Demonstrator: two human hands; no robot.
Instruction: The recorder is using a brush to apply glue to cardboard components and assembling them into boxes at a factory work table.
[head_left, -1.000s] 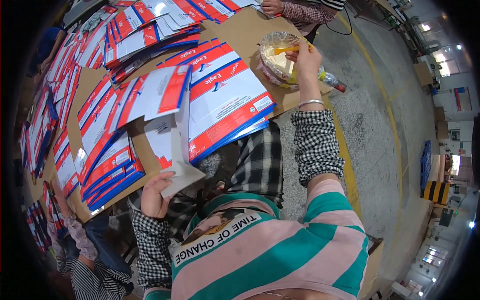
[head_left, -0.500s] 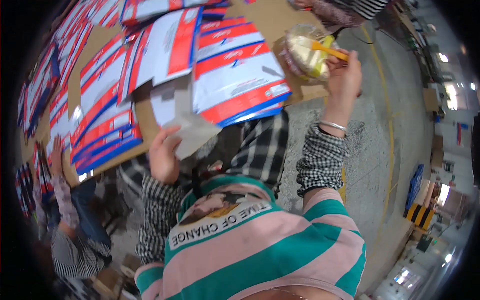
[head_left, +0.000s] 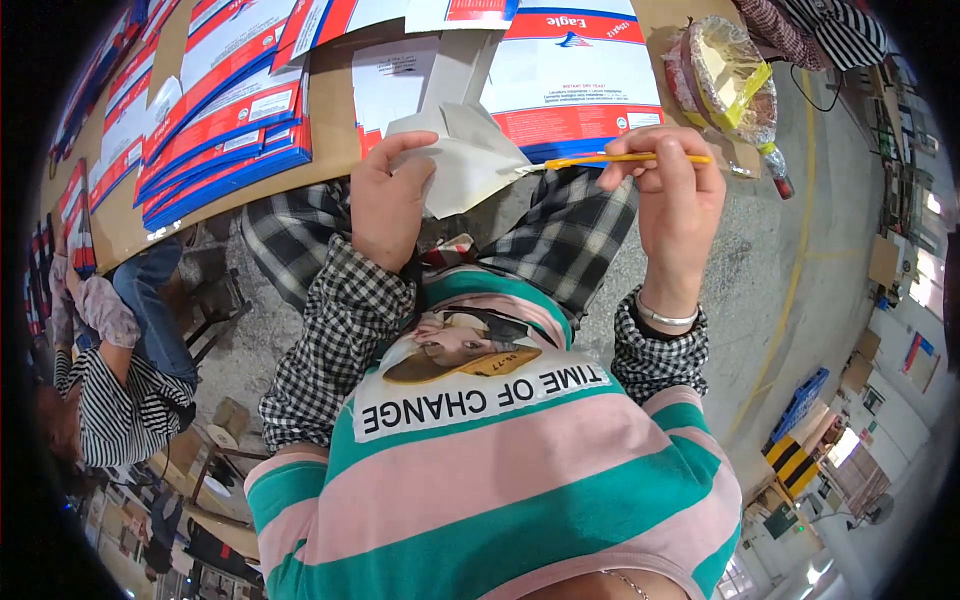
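Note:
My left hand [head_left: 392, 200] pinches the near edge of a folded pale grey cardboard flap [head_left: 460, 175] that hangs over the table edge. In my right hand [head_left: 675, 205] is a slim orange-yellow brush [head_left: 590, 159], its handle running between thumb and fingers. Its pale tip points left and meets the flap's right edge, or is very close to it. Just beyond lies a printed red, white and blue carton sheet [head_left: 575, 90]. At the upper right sits a plastic-lined bowl [head_left: 690, 85] of cream-coloured paste, with a yellow strip across its rim.
Stacks of flat printed cartons [head_left: 225, 150] cover the left of the brown tabletop [head_left: 330, 130]. A person in striped sleeves [head_left: 135, 385] sits at the left; another person's sleeve [head_left: 850, 30] shows at the far right. Grey floor [head_left: 760, 260] lies right of the table.
My right hand has brought the brush from the paste bowl left and nearer to me, to the cardboard flap. My left hand keeps its hold on the flap. The view has shifted.

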